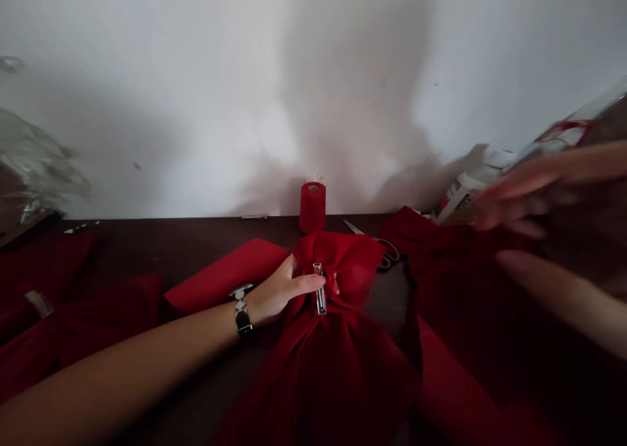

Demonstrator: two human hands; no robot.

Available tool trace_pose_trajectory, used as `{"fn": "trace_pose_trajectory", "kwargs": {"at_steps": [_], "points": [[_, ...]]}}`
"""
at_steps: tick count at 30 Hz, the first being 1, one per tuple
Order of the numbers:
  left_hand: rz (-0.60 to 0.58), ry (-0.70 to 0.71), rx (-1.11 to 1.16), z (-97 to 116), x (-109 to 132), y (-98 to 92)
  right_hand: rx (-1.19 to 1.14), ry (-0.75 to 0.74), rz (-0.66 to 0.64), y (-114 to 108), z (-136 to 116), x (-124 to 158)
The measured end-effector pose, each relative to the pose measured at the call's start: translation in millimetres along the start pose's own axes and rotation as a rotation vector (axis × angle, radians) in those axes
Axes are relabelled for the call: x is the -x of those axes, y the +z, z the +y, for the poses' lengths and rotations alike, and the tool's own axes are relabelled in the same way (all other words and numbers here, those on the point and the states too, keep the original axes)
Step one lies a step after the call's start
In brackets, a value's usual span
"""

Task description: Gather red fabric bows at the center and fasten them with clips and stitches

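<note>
The left hand (281, 289) grasps a red fabric bow (355, 270) at its gathered centre. The thumb is laid across a metal clip (320, 302), which sits lengthwise over the gather. The upper loop of the bow fans out above the clip; the lower part spreads below it toward the near side of the table (186, 237). A wristband (241, 315) is fitted on the left wrist.

The right hand (563, 172) is raised at the right, apart from the bow, with thumb and fingers spread. It is motion-blurred but appears to hold nothing. A white-capped bottle (458, 191) stands just beyond its fingertips, against the wall (196, 93).

A red spool (312, 209) stands upright behind the bow, near the wall. Scissors (389, 258) lie to the right of the spool, their handles beside the upper loop. A flat red piece (223, 273) lies left of the bow. At the far left, a second bow (102, 315) carries a pale clip (39, 303). Dark red fabric (460, 289) covers the right side.
</note>
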State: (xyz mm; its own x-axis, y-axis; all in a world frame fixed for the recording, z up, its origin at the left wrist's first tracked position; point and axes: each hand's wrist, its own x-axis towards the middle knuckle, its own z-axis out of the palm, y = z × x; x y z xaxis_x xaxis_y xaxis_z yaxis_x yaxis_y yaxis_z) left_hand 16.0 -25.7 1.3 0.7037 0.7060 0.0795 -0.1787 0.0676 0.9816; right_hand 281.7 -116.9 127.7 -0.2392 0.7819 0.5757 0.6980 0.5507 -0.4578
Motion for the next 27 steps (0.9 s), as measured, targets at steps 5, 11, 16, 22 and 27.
{"fn": "trace_pose_trajectory", "kwargs": {"at_steps": [5, 11, 16, 22, 27], "points": [[0.064, -0.041, -0.031, 2.4, 1.1, 2.2, -0.015, -0.131, -0.419, 29.0, -7.4, -11.0], [0.117, -0.031, -0.007, -0.3, 3.5, 0.7, -0.039, -0.072, -0.442, 37.3, -1.1, -12.2], [-0.073, -0.034, 0.088, 5.4, 4.1, 3.2, 0.11, -0.041, -0.298, 15.7, 18.8, -19.9], [-0.159, -0.008, 0.035, 13.6, 5.5, 5.2, 0.16, 0.045, -0.181, 2.3, 44.3, -27.6], [-0.226, -0.014, 0.051, 12.7, 6.6, 5.0, 0.199, 0.121, -0.282, 7.4, 52.8, -31.6]]}}
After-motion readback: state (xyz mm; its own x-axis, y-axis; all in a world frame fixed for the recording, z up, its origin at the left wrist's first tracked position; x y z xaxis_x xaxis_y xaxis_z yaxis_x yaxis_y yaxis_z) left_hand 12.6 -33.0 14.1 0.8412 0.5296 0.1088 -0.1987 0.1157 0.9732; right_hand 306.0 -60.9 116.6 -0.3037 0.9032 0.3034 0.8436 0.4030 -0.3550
